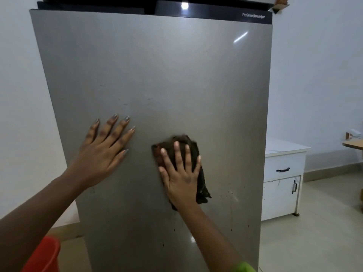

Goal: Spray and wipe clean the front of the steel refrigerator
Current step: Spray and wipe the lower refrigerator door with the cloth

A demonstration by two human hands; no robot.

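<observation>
The steel refrigerator door [157,75] fills the middle of the head view, grey and shiny, with small dark specks low on its front. My left hand [104,152] lies flat on the door at centre left, fingers spread and straight. My right hand [181,173] presses a dark brown cloth [200,185] against the door at lower centre, fingers straight and spread over it. The cloth shows above my fingertips and hangs down past the right side of my palm. No spray bottle is in view.
A white cabinet [282,181] with a drawer and a door stands right of the fridge on the tiled floor [314,242]. A red bucket [43,256] sits at the lower left. A wooden table edge [353,144] shows at far right.
</observation>
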